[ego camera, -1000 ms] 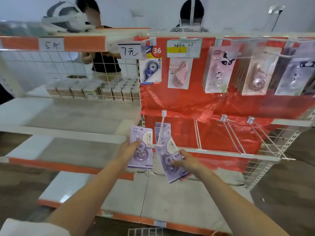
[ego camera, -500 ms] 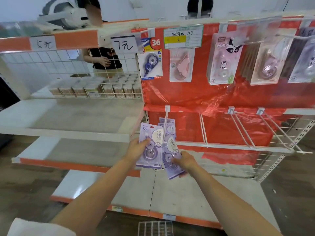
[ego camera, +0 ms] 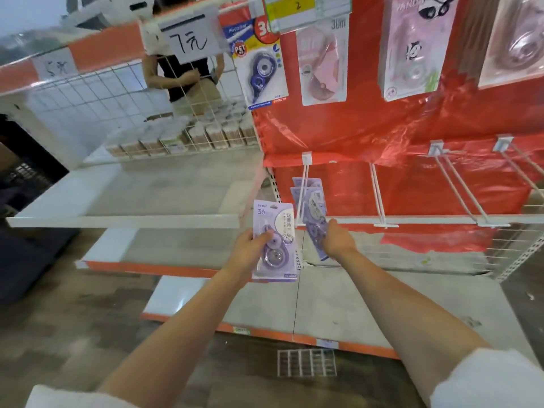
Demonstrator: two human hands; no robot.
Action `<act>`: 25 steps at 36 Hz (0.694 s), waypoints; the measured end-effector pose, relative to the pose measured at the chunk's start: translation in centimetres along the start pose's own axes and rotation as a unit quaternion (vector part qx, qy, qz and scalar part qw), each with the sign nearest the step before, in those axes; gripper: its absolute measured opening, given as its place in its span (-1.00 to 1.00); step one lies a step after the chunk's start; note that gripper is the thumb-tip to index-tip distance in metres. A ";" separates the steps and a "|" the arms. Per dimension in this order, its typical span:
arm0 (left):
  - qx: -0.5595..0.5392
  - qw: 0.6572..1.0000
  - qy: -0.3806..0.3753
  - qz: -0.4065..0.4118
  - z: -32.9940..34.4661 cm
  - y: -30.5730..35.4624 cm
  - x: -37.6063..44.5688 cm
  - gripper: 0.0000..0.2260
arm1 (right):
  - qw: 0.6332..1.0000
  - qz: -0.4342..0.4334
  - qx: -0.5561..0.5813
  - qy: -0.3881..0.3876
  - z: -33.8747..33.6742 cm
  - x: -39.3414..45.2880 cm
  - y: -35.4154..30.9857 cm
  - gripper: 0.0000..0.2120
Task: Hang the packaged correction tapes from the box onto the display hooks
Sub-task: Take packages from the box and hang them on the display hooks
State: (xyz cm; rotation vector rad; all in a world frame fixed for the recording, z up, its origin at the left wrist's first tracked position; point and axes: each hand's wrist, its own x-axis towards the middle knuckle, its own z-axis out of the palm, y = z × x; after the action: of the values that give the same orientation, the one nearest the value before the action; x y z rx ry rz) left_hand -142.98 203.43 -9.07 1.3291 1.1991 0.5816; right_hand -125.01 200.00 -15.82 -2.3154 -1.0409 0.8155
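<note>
The left hand (ego camera: 250,248) has its fingers (ego camera: 263,235) wrapped round the left edge of a purple correction tape pack (ego camera: 274,240), thumb across the blister, holding it upright and just left of the leftmost white display hook (ego camera: 303,198). The right hand (ego camera: 334,241) has its fingers curled on the lower part of another pack (ego camera: 316,231) that hangs tilted on that hook, with two more packs (ego camera: 306,189) already seated further back along the wire, above and beyond the fingertips. The likeliest slip is at the hook's tip: the hang hole in the left hand's pack sits at its top edge, well above the fingers, so the grip low on the card gives poor control, and the hole could miss the wire and the card bend against it. If the right hand lets go of the tilted pack before it has slid back, that pack may swing forward and come off the open end, dropping to the white shelf (ego camera: 323,307) below. Pushing hard could also drag the loose red backing sheet (ego camera: 382,134) or jolt the hook in its bracket. The neighbouring hooks (ego camera: 459,189) to the right of the hand stand bare. The box is not in view.
</note>
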 end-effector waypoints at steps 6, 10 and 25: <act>0.012 1.000 -0.009 0.000 -0.2 -0.2 0.3 -0.88 | 0.996 -0.002 -0.088 0.010 -0.7 -0.7 0.2 -0.63; 0.013 1.000 -0.023 -0.002 0.6 0.3 0.5 -0.92 | 0.993 -0.008 -0.111 0.024 -2.0 -1.8 0.2 -0.70; 0.093 0.989 -0.092 0.074 8.4 1.0 0.8 -0.73 | 0.928 -0.030 0.368 -0.047 -4.7 -10.2 2.4 -0.86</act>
State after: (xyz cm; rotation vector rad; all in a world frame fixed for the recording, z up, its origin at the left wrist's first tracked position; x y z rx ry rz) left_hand -134.93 200.81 -9.96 1.6039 1.0282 0.4484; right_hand -126.12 189.77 -10.68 -1.6095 -0.6692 1.0734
